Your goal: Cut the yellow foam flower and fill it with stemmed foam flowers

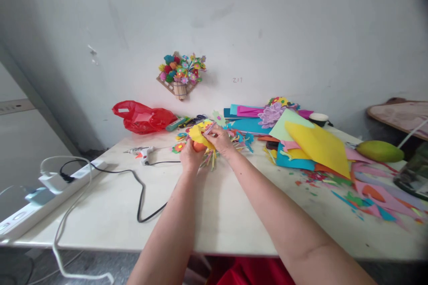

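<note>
Progress, as judged from the worktop [234, 213]: the work is part done. Taking the glue gun [144, 156] as reference, you have a made-up multicoloured flower [179, 147] to its right, with bundled yellow strips [209, 160] farther right. The yellow piece [197, 133] in your hands, also right of the glue gun, appears unfinished; whether any part of it is fixed cannot be told. Well to the right of the glue gun, the large yellow sheet [317, 147] looks uncut, with scraps [314, 178] nearer you.

Pose: both your forearms reach forward from the worktop's near edge and converge right of the glue gun. Your left hand [192, 156] is closed about a rounded orange piece [199, 146], the yellow piece just above it. Your right hand [219, 140] comes in from the right, its fingers drawn narrow, seemingly pinching a pale slim piece [209, 129] against the yellow. Fingertip contact is partly hidden.
</note>
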The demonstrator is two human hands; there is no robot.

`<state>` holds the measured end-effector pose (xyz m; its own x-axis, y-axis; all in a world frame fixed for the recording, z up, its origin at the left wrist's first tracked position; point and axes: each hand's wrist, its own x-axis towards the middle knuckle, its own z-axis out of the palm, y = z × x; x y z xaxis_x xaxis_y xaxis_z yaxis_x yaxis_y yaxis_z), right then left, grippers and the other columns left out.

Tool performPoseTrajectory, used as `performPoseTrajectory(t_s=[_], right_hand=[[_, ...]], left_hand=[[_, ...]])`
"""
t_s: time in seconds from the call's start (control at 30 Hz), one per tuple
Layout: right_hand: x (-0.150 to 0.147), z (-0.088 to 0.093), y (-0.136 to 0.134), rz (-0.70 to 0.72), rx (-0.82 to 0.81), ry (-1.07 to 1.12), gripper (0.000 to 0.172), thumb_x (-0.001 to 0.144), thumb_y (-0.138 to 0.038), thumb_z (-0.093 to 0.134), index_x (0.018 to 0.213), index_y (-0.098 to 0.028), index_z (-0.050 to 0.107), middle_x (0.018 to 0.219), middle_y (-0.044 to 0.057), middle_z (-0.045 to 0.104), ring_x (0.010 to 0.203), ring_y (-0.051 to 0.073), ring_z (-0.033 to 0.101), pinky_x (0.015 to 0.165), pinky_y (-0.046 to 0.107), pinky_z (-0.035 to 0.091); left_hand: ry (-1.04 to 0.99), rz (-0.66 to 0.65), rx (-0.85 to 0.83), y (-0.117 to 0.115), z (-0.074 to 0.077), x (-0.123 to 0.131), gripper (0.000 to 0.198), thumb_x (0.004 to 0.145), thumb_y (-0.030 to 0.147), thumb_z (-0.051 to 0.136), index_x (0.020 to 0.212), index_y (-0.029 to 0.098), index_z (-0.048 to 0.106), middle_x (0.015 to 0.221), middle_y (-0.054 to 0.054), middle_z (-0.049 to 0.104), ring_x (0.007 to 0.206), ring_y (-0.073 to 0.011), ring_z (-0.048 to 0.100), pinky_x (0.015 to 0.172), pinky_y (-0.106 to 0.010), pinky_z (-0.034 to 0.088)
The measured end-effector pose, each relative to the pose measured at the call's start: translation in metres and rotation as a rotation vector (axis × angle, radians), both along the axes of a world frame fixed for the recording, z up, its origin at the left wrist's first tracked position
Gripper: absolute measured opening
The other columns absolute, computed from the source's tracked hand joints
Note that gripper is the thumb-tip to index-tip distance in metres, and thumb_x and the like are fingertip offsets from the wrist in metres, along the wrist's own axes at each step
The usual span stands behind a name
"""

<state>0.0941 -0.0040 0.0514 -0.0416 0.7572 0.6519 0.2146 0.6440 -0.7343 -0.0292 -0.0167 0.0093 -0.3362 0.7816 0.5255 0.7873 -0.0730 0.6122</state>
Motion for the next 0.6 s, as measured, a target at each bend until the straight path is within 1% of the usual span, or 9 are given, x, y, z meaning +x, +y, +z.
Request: performPoseTrajectory(t_s=[0.07,0.17,0.3,0.4,0.47,0.6], right_hand=[[-0.003,0.001,-0.003,0.044,-0.011,-0.032,0.006,0.072,-0.021,0.064,0.066,-0.019,0.066,0.081,0.002,0.068,0.091,0.018,0.061,0.088,0.032,0.045],[-0.004,0.004,-0.007,0.110,-0.028,-0.031,0.010,0.076,-0.026,0.062,0.070,-0.021,0.067,0.080,0.001,0.068,0.092,0.017,0.063,0.091,0.032,0.046],[-0.006,0.005,-0.007,0.039,0.035,0.093,0.014,0.076,-0.035,0.064,0.075,-0.021,0.065,0.089,0.003,0.069,0.094,0.017,0.063,0.097,0.033,0.043],[-0.010,0.005,-0.006,0.033,0.013,0.149,0.020,0.075,-0.040,0.065,0.080,-0.021,0.065,0.085,0.004,0.069,0.092,0.018,0.063,0.094,0.034,0.045],[-0.012,0.004,-0.006,0.054,0.001,0.111,0.022,0.075,-0.041,0.066,0.083,-0.021,0.066,0.083,0.004,0.069,0.094,0.018,0.063,0.093,0.034,0.046],[-0.014,0.005,-0.010,0.163,0.083,0.072,0.021,0.076,-0.041,0.064,0.081,-0.020,0.068,0.087,0.004,0.070,0.095,0.019,0.063,0.094,0.034,0.046]], left_hand=[[-0.029,0.004,0.000,0.001,0.000,0.000,0.035,0.060,0.034,0.071,0.091,0.022,0.060,0.078,-0.007,0.067,0.078,-0.0271,0.064,0.062,-0.029,0.040],[-0.095,-0.030,0.029,0.003,-0.002,-0.002,0.035,0.059,0.035,0.071,0.091,0.022,0.061,0.077,-0.006,0.067,0.078,-0.0271,0.064,0.063,-0.029,0.041],[-0.191,-0.094,0.070,0.007,-0.007,-0.004,0.042,0.056,0.038,0.073,0.094,0.023,0.061,0.078,-0.005,0.068,0.077,-0.0262,0.064,0.063,-0.029,0.042],[-0.231,-0.135,0.093,0.009,-0.009,-0.004,0.043,0.056,0.040,0.073,0.093,0.023,0.060,0.077,-0.004,0.067,0.076,-0.0243,0.063,0.065,-0.029,0.043],[-0.247,-0.149,0.107,0.009,-0.010,-0.005,0.041,0.055,0.039,0.073,0.090,0.023,0.060,0.076,-0.003,0.066,0.074,-0.0229,0.062,0.065,-0.029,0.043],[-0.339,-0.154,0.144,0.008,-0.008,-0.005,0.036,0.054,0.039,0.073,0.082,0.021,0.060,0.071,-0.001,0.064,0.069,-0.0201,0.059,0.064,-0.028,0.043]])
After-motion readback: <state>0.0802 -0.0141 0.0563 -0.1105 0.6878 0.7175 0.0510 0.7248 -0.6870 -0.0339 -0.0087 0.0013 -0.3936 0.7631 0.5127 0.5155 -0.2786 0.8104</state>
